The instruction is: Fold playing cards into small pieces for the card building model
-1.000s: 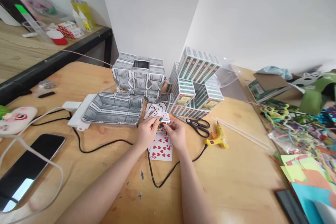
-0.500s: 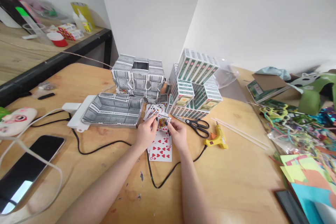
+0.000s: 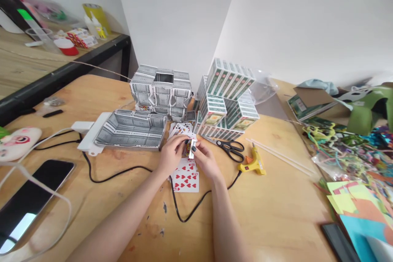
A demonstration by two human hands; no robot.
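Note:
Between both hands is a playing card (image 3: 192,150), bent along its length and seen nearly edge-on. My left hand (image 3: 173,153) pinches its left side with closed fingers. From the right, my right hand (image 3: 207,159) is closed on the same card, thumb across its front. Below them lie loose heart cards (image 3: 186,181) on the table, an eight and a nine showing. More face-up cards (image 3: 180,127) are fanned just behind my hands. Black-handled scissors (image 3: 231,147) rest right of my right hand, with a yellow glue gun (image 3: 253,162) beyond them.
A tray made of cards (image 3: 132,131) sits at left, before a boxy card structure (image 3: 161,90). Stacked card boxes (image 3: 229,94) stand at the back. The glue gun's black cord (image 3: 181,216) loops in front of the cards. A phone (image 3: 33,200) lies at left, colored scraps (image 3: 356,208) at right.
The card in my hands has turned from face-on to a narrow, folded edge. My right thumb has come across its front. The scissors and glue gun have stayed put.

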